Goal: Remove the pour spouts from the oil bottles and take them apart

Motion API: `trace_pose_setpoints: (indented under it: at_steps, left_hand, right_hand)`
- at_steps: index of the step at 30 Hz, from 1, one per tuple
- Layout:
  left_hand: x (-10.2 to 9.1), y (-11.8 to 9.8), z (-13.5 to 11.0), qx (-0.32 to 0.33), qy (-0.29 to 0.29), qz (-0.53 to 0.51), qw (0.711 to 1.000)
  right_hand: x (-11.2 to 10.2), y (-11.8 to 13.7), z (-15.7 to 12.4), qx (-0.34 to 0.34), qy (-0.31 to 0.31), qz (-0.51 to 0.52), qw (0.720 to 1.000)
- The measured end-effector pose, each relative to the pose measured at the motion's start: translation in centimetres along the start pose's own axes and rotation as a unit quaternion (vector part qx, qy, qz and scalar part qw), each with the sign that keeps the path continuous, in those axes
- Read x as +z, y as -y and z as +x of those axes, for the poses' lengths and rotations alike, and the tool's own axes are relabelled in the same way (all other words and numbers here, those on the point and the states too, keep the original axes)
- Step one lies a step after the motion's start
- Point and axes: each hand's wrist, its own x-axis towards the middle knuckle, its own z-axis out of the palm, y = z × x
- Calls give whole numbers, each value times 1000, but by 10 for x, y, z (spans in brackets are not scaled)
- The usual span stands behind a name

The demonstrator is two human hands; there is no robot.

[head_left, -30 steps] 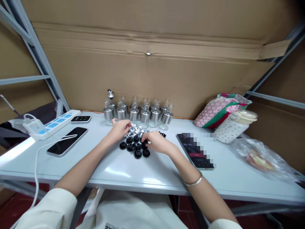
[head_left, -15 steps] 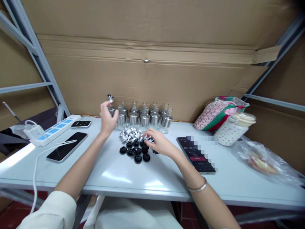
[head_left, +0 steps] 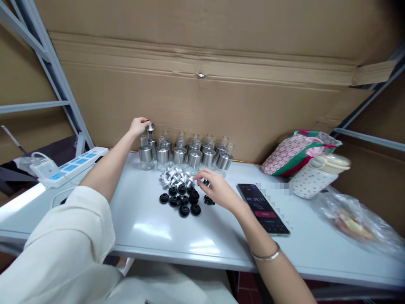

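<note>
My left hand (head_left: 138,126) reaches to the back of the white table (head_left: 164,236) and closes its fingers on the silver pourer top (head_left: 150,127) of the leftmost rear bottle. Several small glass bottles with silver collars (head_left: 186,155) stand in two rows against the cardboard wall. My right hand (head_left: 212,189) rests by a pile of silver caps (head_left: 174,176), fingertips pinched at the pile's right edge on something I cannot make out. Several black rubber stoppers (head_left: 181,201) lie just in front of the pile.
A phone (head_left: 263,207) showing a timer lies right of my right hand. Further right are a patterned bag (head_left: 294,150), a dotted lidded cup (head_left: 316,175) and a plastic bag (head_left: 354,217). A blue-white power strip (head_left: 71,165) sits at the left edge.
My left hand rose from the silver caps and went back to the rear left bottle, where it now grips the pourer top. My right hand stayed near the caps and stoppers.
</note>
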Motion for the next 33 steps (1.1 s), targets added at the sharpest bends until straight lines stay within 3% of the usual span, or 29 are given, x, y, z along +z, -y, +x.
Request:
trace_pose_setpoints:
  at_steps: [4, 7, 12, 15, 17, 19, 21, 22, 25, 29, 33]
  left_hand:
    - [-5, -7, -4, 32, -39, 6, 999]
    - [-14, -27, -9, 128, -130, -53, 982]
    - [-35, -95, -28, 295, -288, -160, 897]
    - [-44, -135, -57, 386, -325, -233, 831]
    - [-42, -153, -87, 417, -288, -282, 815]
    - [-31, -163, -124, 406, -241, -360, 805]
    - [-13, -169, -161, 360, -214, -460, 783]
    - [-5, -171, -179, 326, -164, -480, 798]
    - [13, -175, -219, 245, -101, -540, 799]
    - [15, -177, -234, 172, -54, -575, 798]
    - [24, -171, -229, 140, 33, -569, 809]
  right_hand:
    - [-2, 1, 1, -10, -32, 3, 999]
    - [-3, 2, 0, -29, -82, 1, 996]
    - [-3, 4, 0, -52, -210, 17, 976]
    - [1, 5, 2, -61, -285, 40, 956]
    - [8, 8, 4, -66, -306, 52, 948]
    - [17, 15, 7, -78, -306, 60, 947]
    - [26, 22, 9, -93, -304, 47, 947]
    - [30, 25, 10, -97, -313, 25, 944]
    - [32, 28, 9, -72, -390, -42, 917]
    - [19, 20, 6, -51, -457, -98, 882]
    - [11, 6, 7, -62, -470, -116, 873]
